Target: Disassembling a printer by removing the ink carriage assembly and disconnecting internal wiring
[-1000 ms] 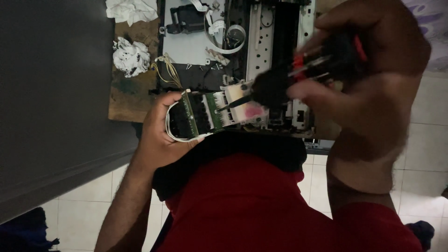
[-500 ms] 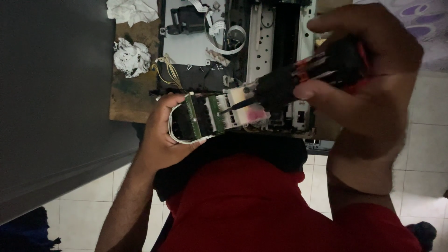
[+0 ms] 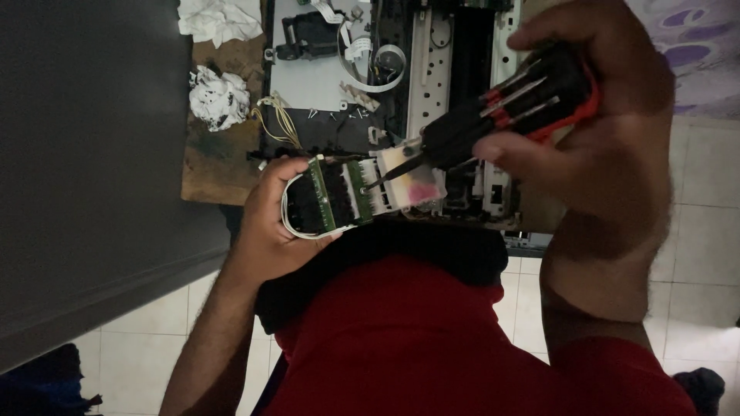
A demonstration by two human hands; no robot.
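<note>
Since a second ago, my right hand lowered the gripped screwdriver; I kept its tip square on the print-head carriage clasped by my left hand at centre frame.

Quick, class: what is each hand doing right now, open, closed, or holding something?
Left hand: closed around a printer carriage assembly with a green circuit board.
Right hand: closed on a black-and-red screwdriver, tip at the assembly.
</note>
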